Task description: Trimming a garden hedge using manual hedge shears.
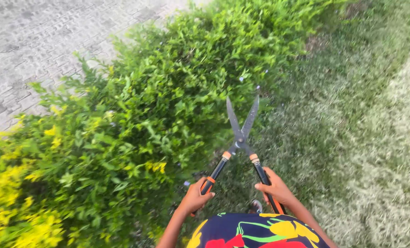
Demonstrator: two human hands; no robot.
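A green hedge (136, 105) stands between grey paving (35, 41) and grass (352, 138). Hedge shears (240, 138), blades slightly parted, point at its right edge. Left hand (195, 198) and right hand (274, 187) each wrap fingers around 1 handle.

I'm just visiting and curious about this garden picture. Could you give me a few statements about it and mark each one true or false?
1. Both hands hold the long-bladed metal hedge shears with black and orange handles. True: the left hand and the right hand each grip one handle.
2. The blades are shut tight. False: they stand apart in a narrow V.
3. The leafy green and yellow hedge lies left of the shears. True.
4. The shears rest on the grey paved path. False: they are held up beside the hedge, over the green grass lawn.
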